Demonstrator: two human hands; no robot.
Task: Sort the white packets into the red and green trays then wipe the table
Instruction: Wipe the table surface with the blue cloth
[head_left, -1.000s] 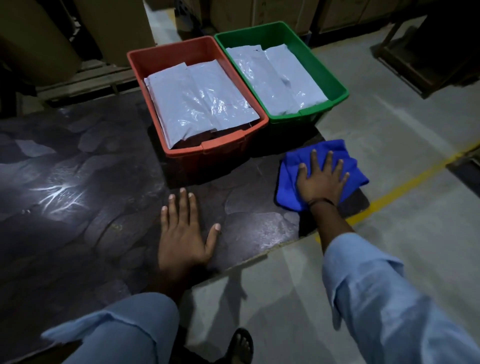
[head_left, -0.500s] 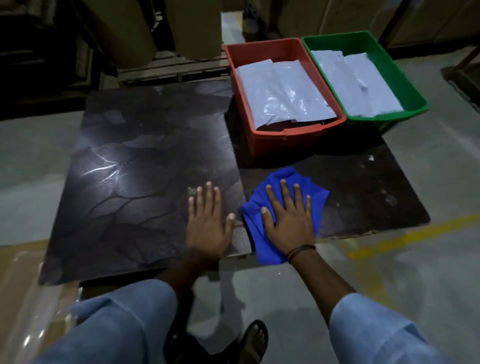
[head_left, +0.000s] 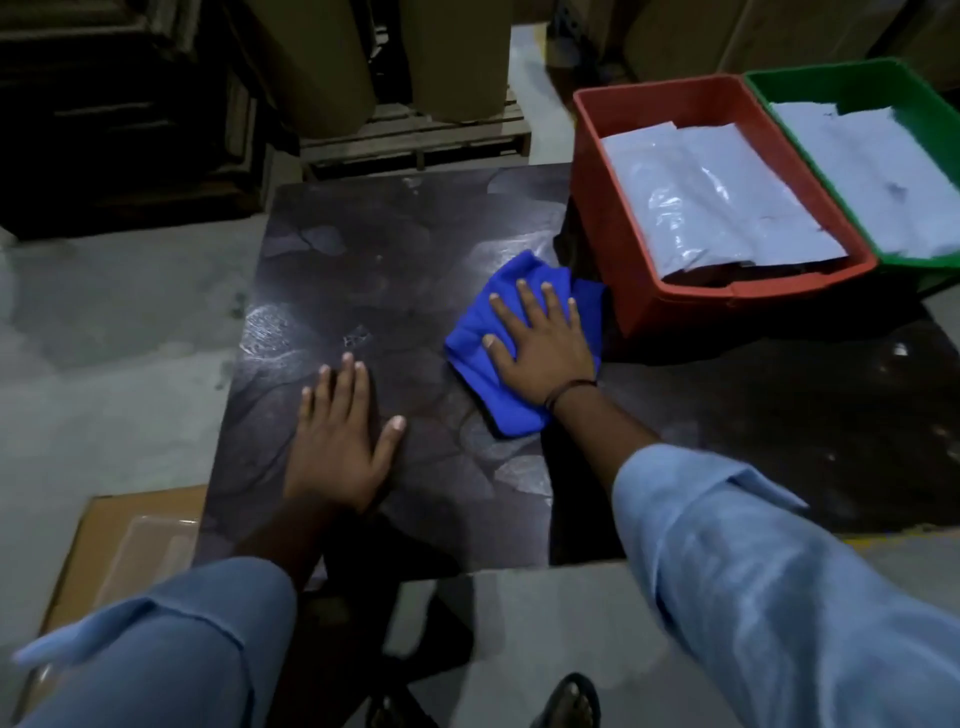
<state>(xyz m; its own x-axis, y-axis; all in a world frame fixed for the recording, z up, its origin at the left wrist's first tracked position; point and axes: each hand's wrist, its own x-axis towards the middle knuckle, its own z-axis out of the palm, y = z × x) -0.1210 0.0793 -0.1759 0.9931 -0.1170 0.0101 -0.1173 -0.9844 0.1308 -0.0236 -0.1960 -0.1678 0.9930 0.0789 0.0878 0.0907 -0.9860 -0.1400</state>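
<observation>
Right hand (head_left: 545, 348) flat on blue cloth (head_left: 511, 413), left hand (head_left: 337, 441) flat on dark table (head_left: 389, 260); concrete floor (head_left: 104, 322)

Your soft, matt blue fabric cloth (head_left: 511, 410) lies on the dark marbled tabletop (head_left: 363, 270), smooth and glossy with glare. Toward 2 o'clock, the thin white plastic packets (head_left: 717, 208) look crinkled and shiny inside the matt red plastic tray (head_left: 595, 208).
</observation>
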